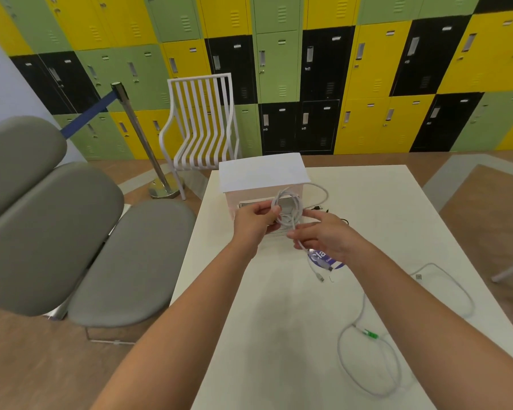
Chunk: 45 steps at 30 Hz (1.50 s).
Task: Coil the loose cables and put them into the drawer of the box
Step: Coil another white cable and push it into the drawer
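my left hand [253,221] grips white cable [289,210] coil | my right hand [323,236] pinches its tail | before box [262,180], worktop's [382,208] far edge

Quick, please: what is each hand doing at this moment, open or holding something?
Left hand: grips the coiled loops of the white cable.
Right hand: pinches the same cable's loose tail.

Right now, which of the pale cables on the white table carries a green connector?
The loose grey-white cable lying uncoiled by the right forearm; its green plug sits mid-loop. The white cable being coiled in both hands shows none.
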Available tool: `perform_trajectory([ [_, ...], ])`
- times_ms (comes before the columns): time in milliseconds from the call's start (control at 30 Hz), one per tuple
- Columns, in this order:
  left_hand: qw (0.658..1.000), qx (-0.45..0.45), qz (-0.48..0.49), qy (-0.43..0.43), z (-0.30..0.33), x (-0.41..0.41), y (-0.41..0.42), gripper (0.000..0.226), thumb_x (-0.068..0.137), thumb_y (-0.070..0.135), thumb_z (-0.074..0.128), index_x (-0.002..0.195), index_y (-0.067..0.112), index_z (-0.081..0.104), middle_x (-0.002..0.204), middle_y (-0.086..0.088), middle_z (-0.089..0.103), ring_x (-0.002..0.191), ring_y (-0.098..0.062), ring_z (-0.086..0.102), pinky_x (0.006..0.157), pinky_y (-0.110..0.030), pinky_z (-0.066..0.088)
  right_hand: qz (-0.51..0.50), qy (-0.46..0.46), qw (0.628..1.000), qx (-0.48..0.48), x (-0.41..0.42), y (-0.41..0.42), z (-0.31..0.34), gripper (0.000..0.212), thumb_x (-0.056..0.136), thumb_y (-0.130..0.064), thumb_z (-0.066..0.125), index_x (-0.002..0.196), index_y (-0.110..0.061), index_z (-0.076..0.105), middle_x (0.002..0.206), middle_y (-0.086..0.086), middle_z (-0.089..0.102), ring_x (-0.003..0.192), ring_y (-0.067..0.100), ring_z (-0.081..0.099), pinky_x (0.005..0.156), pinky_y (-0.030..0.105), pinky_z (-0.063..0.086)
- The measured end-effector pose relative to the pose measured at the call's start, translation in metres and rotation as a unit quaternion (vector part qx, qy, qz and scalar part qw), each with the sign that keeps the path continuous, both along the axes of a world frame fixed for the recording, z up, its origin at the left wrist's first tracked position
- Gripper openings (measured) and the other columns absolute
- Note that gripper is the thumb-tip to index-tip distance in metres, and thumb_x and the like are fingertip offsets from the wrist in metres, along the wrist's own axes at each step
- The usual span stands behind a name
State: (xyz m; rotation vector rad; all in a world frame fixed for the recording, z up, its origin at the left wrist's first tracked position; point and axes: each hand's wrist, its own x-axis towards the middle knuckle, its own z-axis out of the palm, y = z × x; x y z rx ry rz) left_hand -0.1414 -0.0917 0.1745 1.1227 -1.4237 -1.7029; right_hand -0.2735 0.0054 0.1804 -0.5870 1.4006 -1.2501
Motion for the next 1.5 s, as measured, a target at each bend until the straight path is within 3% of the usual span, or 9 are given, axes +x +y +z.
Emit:
perform_trajectory([
  [100,0.999,0.021,0.043,0.024,0.000,-0.005,-0.005,0.026,0.091,0.007,0.066,0.116,0.000,0.067,0.102,-0.016,0.071,0.084,-0.023,0.069,0.071,-0.026,0.060,0.030,0.019,0.999,0.017,0.006,0.003,-0.006,0.066,0.068,0.010,0.080,0.124,-0.012,0.051,0.090,0.020,0.072,0.071,0.028,0.069,0.069,0.035,0.060],
  [300,0.995,0.032,0.073,0.052,0.000,-0.007,-0.014,0.025,0.093,0.007,0.064,0.117,-0.001,0.065,0.097,-0.015,0.070,0.086,-0.023,0.068,0.073,-0.027,0.060,0.073,0.116,0.989,0.049,0.005,0.012,-0.025,0.029,0.074,0.012,0.073,0.098,-0.002,0.066,0.075,0.014,0.071,0.075,0.028,0.070,0.078,0.041,0.060],
  [533,0.996,0.025,0.062,0.053,0.009,-0.007,-0.022,0.023,0.093,0.008,0.062,0.115,0.006,0.067,0.101,-0.011,0.071,0.089,-0.022,0.069,0.079,-0.031,0.060,0.095,0.220,0.960,0.145,-0.002,0.012,-0.045,0.025,0.076,0.013,0.072,0.080,-0.007,0.059,0.071,0.010,0.064,0.066,0.023,0.067,0.057,0.027,0.057],
  [633,1.000,-0.018,0.011,0.020,0.007,-0.004,-0.018,0.020,0.094,0.006,0.061,0.113,0.005,0.067,0.103,-0.013,0.071,0.093,-0.024,0.069,0.076,-0.027,0.060,0.136,0.278,0.935,0.175,-0.002,0.009,-0.045,0.024,0.080,0.011,0.065,0.089,-0.011,0.061,0.079,0.001,0.061,0.072,0.016,0.062,0.064,0.023,0.051],
  [867,0.996,-0.080,-0.008,-0.029,0.003,-0.006,-0.012,0.026,0.094,0.007,0.061,0.119,0.009,0.068,0.106,-0.007,0.072,0.097,-0.023,0.069,0.082,-0.033,0.060,0.117,0.197,0.970,0.080,0.010,0.001,-0.018,0.056,0.076,0.018,0.033,0.122,-0.011,0.048,0.086,0.006,0.068,0.092,0.022,0.068,0.070,0.027,0.042],
  [967,0.996,-0.078,-0.002,-0.036,0.002,-0.006,-0.010,0.027,0.093,0.008,0.062,0.120,0.010,0.068,0.107,-0.007,0.071,0.097,-0.024,0.069,0.085,-0.036,0.059,0.051,0.082,0.995,0.038,0.012,-0.003,-0.011,0.049,0.080,0.014,0.031,0.120,-0.006,0.050,0.075,0.010,0.061,0.072,0.031,0.066,0.082,0.039,0.053],
  [1067,0.996,-0.076,0.002,-0.040,0.001,-0.006,-0.009,0.027,0.093,0.010,0.063,0.119,0.012,0.069,0.106,-0.006,0.072,0.096,-0.024,0.069,0.084,-0.035,0.059,0.004,-0.021,1.000,0.021,0.015,-0.006,-0.001,0.020,0.092,-0.004,0.043,0.107,-0.003,0.056,0.081,0.018,0.059,0.060,0.032,0.058,0.071,0.043,0.057],
  [1200,0.998,-0.061,-0.011,-0.027,0.003,-0.006,-0.005,0.026,0.092,0.013,0.065,0.117,0.013,0.070,0.105,-0.006,0.072,0.097,-0.025,0.069,0.084,-0.037,0.059,-0.044,0.082,0.995,0.030,0.014,-0.010,-0.002,0.026,0.089,-0.032,0.068,0.090,-0.006,0.064,0.075,0.012,0.062,0.054,0.022,0.057,0.058,0.032,0.057],
  [1500,0.997,-0.032,0.061,0.027,0.013,0.002,-0.017,0.026,0.094,0.010,0.060,0.119,0.009,0.069,0.101,-0.001,0.072,0.096,-0.021,0.068,0.082,-0.032,0.059,-0.004,0.120,0.991,0.060,0.010,0.003,-0.020,0.014,0.089,-0.007,0.067,0.095,0.006,0.066,0.083,0.018,0.070,0.067,0.028,0.066,0.073,0.041,0.060],
])
